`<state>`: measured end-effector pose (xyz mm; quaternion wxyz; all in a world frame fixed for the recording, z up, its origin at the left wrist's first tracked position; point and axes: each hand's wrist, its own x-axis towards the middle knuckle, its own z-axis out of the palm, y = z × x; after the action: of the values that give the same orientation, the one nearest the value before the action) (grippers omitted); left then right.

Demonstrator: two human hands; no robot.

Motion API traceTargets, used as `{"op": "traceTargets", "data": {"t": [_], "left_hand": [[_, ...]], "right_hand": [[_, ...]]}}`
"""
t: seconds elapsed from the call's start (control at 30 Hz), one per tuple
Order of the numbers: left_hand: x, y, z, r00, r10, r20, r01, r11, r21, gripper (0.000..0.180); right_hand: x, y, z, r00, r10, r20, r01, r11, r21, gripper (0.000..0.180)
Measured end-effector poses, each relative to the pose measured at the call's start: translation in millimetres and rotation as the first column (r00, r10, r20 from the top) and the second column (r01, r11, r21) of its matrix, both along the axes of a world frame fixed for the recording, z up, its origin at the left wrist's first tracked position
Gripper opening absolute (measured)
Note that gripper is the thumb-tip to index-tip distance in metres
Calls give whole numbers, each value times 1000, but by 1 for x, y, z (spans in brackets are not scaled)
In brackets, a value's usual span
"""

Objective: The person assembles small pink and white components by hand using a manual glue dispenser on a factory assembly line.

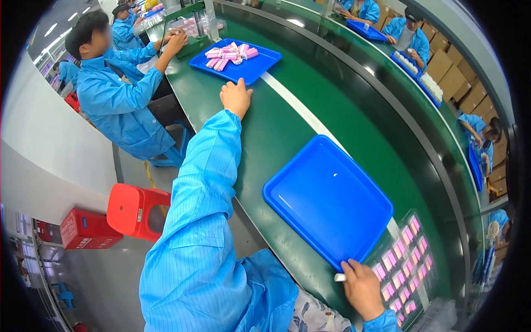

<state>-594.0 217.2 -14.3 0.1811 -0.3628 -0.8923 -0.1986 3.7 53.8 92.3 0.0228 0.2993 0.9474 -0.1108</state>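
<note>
My left arm stretches far out over the green table. My left hand is at the near rim of a blue tray, its fingers bent against that rim. A heap of pink-and-white small pieces lies in this tray. At the near corner of a second blue tray, which holds no heap, is my right hand. Its fingers are closed around a small white piece, and the fingertips touch the tray's corner. The piece's exact kind is too small to tell.
Clear blister sheets with pink pieces lie right of my right hand. A co-worker in a blue smock sits at the left beside a green press. A red stool stands on the floor. More workers sit across the belt.
</note>
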Motion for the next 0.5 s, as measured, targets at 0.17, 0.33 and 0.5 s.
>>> {"op": "traceTargets", "data": {"t": [0.17,0.33,0.5], "left_hand": [[-31,7,-10,997,-72,10,70,988,134,26],[-28,-10,2,983,-185,-14,173,889,423,19],[-37,-26,3,987,-157,28,133,908,397,23]], "right_hand": [[-25,13,0,995,95,-24,-95,995,8,35],[-44,41,-5,984,180,-3,-180,984,10,33],[-74,55,-8,975,216,-51,-214,976,37,32]]}}
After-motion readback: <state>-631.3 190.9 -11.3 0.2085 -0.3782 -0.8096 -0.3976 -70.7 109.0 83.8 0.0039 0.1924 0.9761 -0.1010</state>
